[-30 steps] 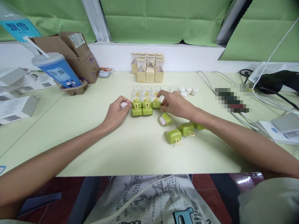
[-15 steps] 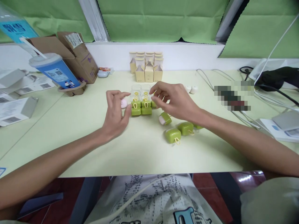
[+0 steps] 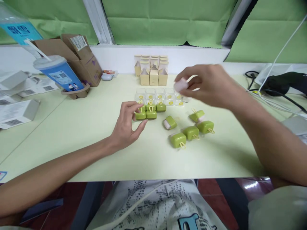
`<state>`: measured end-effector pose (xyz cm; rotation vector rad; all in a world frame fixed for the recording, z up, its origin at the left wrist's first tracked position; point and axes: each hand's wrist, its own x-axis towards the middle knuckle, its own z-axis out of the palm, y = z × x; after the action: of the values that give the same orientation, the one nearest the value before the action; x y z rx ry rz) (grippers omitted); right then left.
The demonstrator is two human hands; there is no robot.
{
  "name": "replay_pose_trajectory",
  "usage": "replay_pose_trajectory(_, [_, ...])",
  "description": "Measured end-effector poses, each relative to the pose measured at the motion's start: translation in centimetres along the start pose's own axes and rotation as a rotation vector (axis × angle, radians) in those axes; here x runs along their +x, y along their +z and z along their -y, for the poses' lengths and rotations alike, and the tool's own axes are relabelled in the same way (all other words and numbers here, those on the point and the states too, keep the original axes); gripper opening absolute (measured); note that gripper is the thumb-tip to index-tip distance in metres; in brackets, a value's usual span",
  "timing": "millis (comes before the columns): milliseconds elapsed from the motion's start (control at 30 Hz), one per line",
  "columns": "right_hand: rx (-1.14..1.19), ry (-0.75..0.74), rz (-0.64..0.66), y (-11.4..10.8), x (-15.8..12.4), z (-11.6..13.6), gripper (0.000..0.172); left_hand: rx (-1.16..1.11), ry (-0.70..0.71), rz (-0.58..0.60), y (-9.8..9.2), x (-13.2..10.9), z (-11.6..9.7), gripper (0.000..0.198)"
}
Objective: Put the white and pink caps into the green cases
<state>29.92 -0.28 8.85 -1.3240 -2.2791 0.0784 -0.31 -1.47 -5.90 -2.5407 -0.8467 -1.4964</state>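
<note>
A small pale pink piece (image 3: 181, 85) is held up above the table between the fingertips of my right hand (image 3: 206, 83). My left hand (image 3: 128, 124) has its thumb and fingers apart, beside the grouped green cases (image 3: 151, 114) with yellow loops. Behind these cases are clear rounded containers (image 3: 160, 93) with yellow marks, set in rows. Several other green cases (image 3: 191, 132) lie loose to the right. One of them, a tilted green case (image 3: 170, 122), shows a pale pink part at its side.
Small open cardboard boxes (image 3: 153, 76) stand at the back wall. To the left are a blue cup (image 3: 62, 75), a large brown box (image 3: 87, 67) and white boxes (image 3: 19, 113). Cables (image 3: 271, 102) and a black object (image 3: 285, 84) lie on the right.
My right hand has moved right and up from the grouped cases, now with the pale pink piece. My left hand has shifted slightly right, and the pink piece beside it is gone from there.
</note>
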Motion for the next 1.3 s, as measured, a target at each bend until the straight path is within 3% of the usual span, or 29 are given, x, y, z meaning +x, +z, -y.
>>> replay_pose_trajectory(100, [-0.274,0.310,0.150,-2.3,1.5,-4.0,0.022,0.058,-0.025,0.050,-0.1,-0.1,0.3,0.048])
replay_pose_trajectory(167, [-0.298,0.470,0.355,-2.1,2.3,-6.4,0.023,0.092,-0.062,0.074,-0.2,-0.3,0.4,0.045])
replay_pose_trajectory(267, [-0.349,0.607,0.481,-0.3,3.1,-8.9,0.032,0.106,-0.095,0.083,-0.3,-0.4,0.3,0.044])
replay_pose_trajectory(467, [-0.417,0.623,0.519,2.3,3.6,-9.8,0.035,0.091,-0.109,0.111,-0.2,-0.5,0.3,0.043])
replay_pose_trajectory(967, [-0.571,0.490,0.440,4.2,3.5,-10.8,0.047,0.116,-0.065,0.158,-0.2,-0.5,0.2,0.041])
replay_pose_trajectory(1100, [-0.526,0.534,0.445,3.4,3.3,-9.8,0.050,0.130,-0.051,0.164,-0.3,-0.5,0.3,0.039])
replay_pose_trajectory(1200, [-0.572,0.563,0.380,2.1,2.9,-8.1,0.052,0.144,-0.045,0.158,-0.3,-0.5,0.3,0.038])
replay_pose_trajectory(1300, [-0.548,0.437,0.293,1.2,2.3,-5.2,0.036,0.150,-0.038,0.143,-0.2,-0.5,0.3,0.037])
